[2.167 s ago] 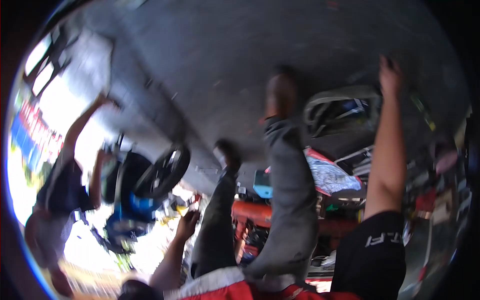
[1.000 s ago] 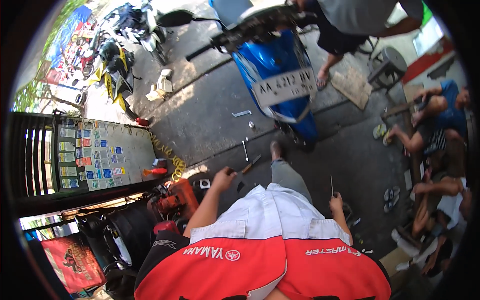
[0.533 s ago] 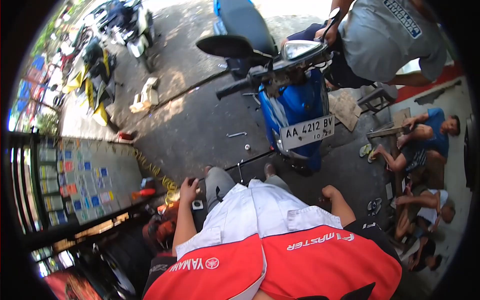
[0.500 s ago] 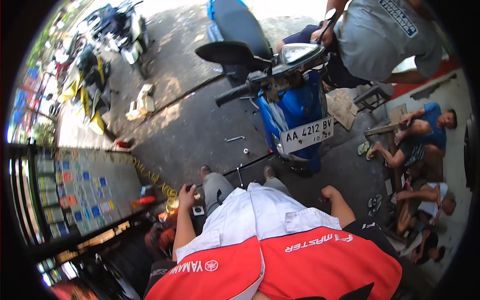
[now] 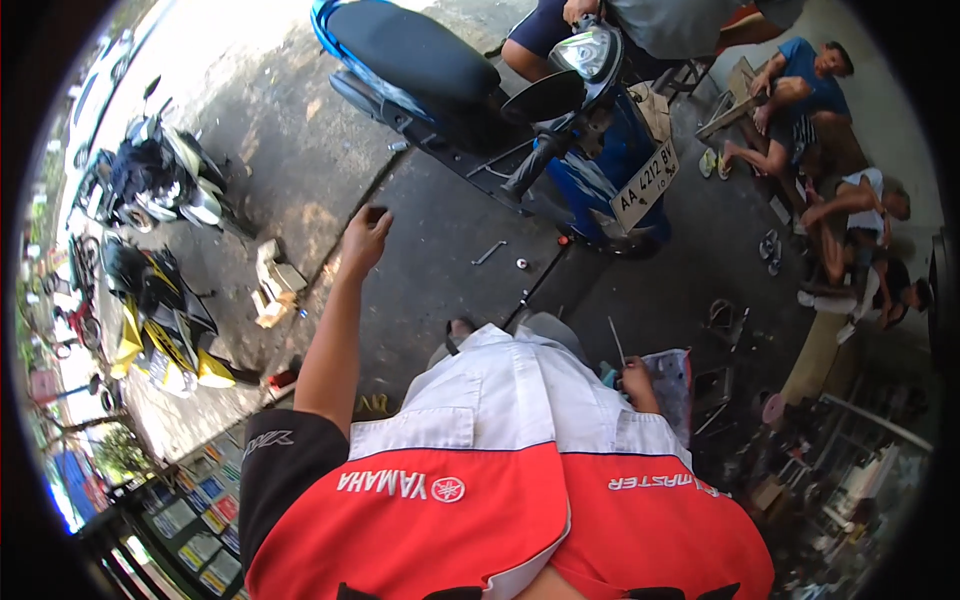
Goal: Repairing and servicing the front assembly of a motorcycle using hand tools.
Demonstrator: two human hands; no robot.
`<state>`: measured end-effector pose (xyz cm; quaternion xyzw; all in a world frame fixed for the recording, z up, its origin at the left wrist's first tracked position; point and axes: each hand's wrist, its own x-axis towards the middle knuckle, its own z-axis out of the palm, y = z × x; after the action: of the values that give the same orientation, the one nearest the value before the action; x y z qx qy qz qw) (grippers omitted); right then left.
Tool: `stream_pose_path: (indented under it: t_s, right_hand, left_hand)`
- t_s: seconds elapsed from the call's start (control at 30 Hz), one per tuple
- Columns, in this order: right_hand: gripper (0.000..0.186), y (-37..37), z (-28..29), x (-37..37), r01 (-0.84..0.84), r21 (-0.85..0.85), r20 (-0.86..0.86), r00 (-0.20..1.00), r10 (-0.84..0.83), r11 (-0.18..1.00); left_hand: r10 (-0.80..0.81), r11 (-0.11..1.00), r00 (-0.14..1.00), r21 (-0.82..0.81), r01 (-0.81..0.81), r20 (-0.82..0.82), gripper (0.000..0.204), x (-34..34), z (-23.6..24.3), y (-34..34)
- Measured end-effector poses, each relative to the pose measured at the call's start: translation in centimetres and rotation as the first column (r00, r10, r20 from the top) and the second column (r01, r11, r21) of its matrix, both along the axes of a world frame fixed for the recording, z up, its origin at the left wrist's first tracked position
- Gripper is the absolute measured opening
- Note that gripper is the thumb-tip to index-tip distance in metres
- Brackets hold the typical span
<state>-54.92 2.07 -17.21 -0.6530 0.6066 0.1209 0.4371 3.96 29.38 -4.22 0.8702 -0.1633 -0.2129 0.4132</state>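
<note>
My left hand (image 5: 368, 238) is stretched forward above the floor, its fingers curled. A small dark patch shows at the fingertips, too small to name. My right hand (image 5: 638, 380) is low beside my right hip, fingers closed at the lower end of a thin metal rod (image 5: 616, 340). Something teal (image 5: 607, 374) shows beside those fingers. A grey-blue sheet or tray (image 5: 678, 375) lies behind this hand. Ahead of me stands a blue scooter (image 5: 590, 195) with a black seat (image 5: 415, 60). A wrench (image 5: 488, 252) and a small round metal part (image 5: 522, 264) lie on the floor.
A person in grey (image 5: 665, 30) sits beyond the scooter. Several people (image 5: 800, 95) sit along the right wall. A yellow-and-black motorbike (image 5: 165, 320) and a white-and-black one (image 5: 170, 175) stand at left, near a torn cardboard box (image 5: 275, 285). Tools and parts (image 5: 800, 480) crowd the lower right.
My body and view have turned to the right. My left arm has reached out forward. My right hand has moved beside the sheet, and the thin rod now shows at it.
</note>
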Motion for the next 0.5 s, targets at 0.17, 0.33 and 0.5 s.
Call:
stream_pose_path:
  t_s: [0.17, 0.33, 0.5]
  right_hand:
    - [0.032, 1.0, 0.3, 4.3, 0.284, 0.028, 0.322, 0.905, -0.278, 0.958]
    - [0.04, 3.9, 3.1, 13.5, 0.336, 0.051, 0.574, 0.761, -0.303, 0.94]
    - [0.037, 9.6, 9.5, 24.6, 0.474, 0.244, 0.77, 0.435, -0.466, 0.846]
  left_hand:
    - [-0.339, 0.876, 0.919, -0.29, 0.386, 0.2, 0.056, 0.7, 7.7, -19.7]
    - [-0.663, 0.673, 0.475, 0.182, 0.717, 0.579, 0.082, -3.5, 7.9, -31.3]
    - [-0.568, 0.564, 0.123, 0.275, 0.778, 0.814, 0.072, -2.5, 4.3, -34.5]
